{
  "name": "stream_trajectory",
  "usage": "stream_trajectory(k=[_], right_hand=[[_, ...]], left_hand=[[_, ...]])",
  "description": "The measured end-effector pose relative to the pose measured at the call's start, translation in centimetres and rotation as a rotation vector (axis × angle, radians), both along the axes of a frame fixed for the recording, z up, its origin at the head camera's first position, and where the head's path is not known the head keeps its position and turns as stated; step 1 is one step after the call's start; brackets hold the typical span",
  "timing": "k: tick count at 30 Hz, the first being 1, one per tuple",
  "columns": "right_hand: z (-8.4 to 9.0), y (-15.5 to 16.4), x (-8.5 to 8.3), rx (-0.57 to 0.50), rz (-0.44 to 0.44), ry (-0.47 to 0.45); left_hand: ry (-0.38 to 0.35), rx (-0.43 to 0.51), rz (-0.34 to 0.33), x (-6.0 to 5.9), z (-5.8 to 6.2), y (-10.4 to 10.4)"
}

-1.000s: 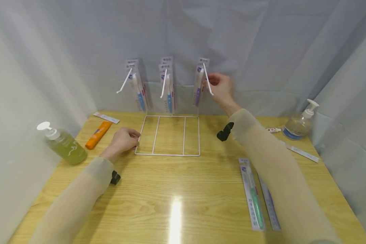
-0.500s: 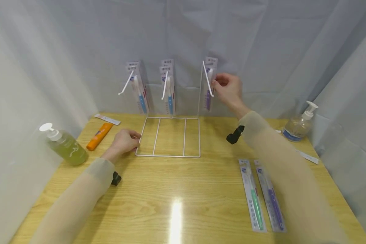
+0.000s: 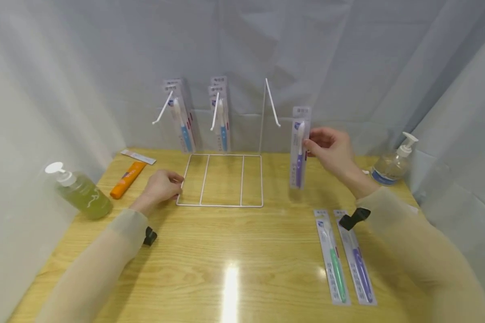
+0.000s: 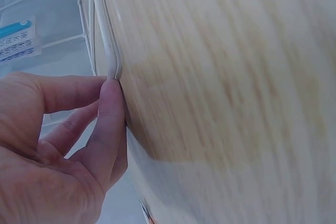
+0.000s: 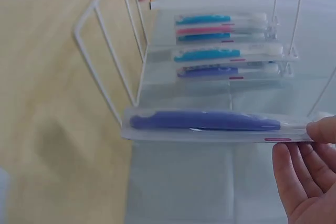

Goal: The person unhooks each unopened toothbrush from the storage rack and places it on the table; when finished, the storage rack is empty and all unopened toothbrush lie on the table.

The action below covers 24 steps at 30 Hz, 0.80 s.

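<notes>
Head view: a wooden table [image 3: 242, 251] stretched out beneath both hands. A white wire display rack [image 3: 220, 179] lay between them, its flat base nearer the left hand and its upright hooks rising beyond it. The left hand [image 3: 158, 187] rested on the table with curled fingers touching the base's near left corner, gripping nothing that showed. The right hand [image 3: 332, 150] was raised just right of the rack, pinching a packaged purple toothbrush [image 3: 299, 148] near its top edge between thumb and fingers. The pack hung upright, long axis vertical, bristle end up, just left of the right hand's fingers. The rack's bare rightmost hook [image 3: 272, 102] stood up and to the left of the pack, apart from it, nearer the right hand.
</notes>
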State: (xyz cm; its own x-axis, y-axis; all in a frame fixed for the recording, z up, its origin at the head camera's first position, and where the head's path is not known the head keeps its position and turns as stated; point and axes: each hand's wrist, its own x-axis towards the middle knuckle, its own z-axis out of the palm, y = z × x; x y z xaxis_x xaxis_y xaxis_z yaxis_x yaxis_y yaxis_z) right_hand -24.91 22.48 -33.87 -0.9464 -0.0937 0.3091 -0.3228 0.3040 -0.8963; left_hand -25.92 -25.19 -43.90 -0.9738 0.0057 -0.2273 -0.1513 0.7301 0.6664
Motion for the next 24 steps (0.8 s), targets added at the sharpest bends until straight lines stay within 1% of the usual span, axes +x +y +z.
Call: stream_trajectory(k=[4, 7, 9, 11, 13, 18, 21, 24], right_hand=[[-1.4, 1.7, 2.3, -0.019, 0.036, -0.043], [-2.5, 2.5, 3.8, -0.071, 0.067, -0.078], [-3.3, 2.7, 4.7, -0.102, 0.082, -0.122], [-4.2, 2.8, 5.5, -0.104, 0.086, -0.172], [-5.2, 2.9, 6.1, -0.075, 0.084, -0.243], [-7.3, 2.8, 7.4, 0.039, 0.097, -0.387], [-8.2, 2.6, 8.0, 0.091, 0.112, -0.445], [-9.0, 2.4, 8.6, 0.134, 0.125, -0.475]], left_hand=[[0.003, 0.007, -0.003, 0.1, 0.1, 0.0], [0.009, 0.011, -0.013, 0.1, 0.1, 0.0], [0.01, 0.011, -0.019, 0.1, 0.0, 0.0], [0.009, 0.008, -0.016, 0.1, 0.1, 0.0], [0.003, 0.007, -0.014, 0.0, 0.0, -0.1], [-0.003, 0.006, -0.01, -0.2, 0.0, 0.0], [-0.004, 0.003, -0.006, -0.2, 0.0, 0.0], [-0.002, 0.001, -0.004, -0.2, -0.1, 0.1]])
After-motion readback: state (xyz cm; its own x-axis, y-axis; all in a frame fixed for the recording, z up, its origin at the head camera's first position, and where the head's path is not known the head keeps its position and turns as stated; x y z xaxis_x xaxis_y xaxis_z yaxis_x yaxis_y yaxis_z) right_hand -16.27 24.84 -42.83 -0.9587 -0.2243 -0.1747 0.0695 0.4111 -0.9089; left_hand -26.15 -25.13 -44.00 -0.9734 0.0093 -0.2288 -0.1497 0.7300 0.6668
